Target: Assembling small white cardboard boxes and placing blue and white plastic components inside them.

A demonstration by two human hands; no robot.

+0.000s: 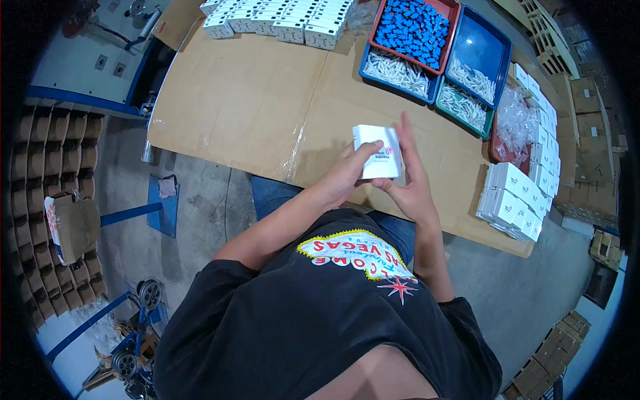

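Observation:
A small white carton [377, 152] with a bit of red and dark print is held above the near edge of the cardboard-covered table [253, 100]. My left hand [348, 175] grips its left side, thumb on the front face. My right hand [408, 179] holds its right side, fingers stretched up behind the carton. Both forearms come up from my dark printed shirt at the bottom of the view.
Rows of white cartons [280, 17] line the far table edge, and a stack of white cartons [515, 200] lies at the right. A red tray of blue parts [412, 28], blue trays of white parts [399, 72] and clear bags [517, 117] sit at back right. Brown boxes [60, 200] stand left.

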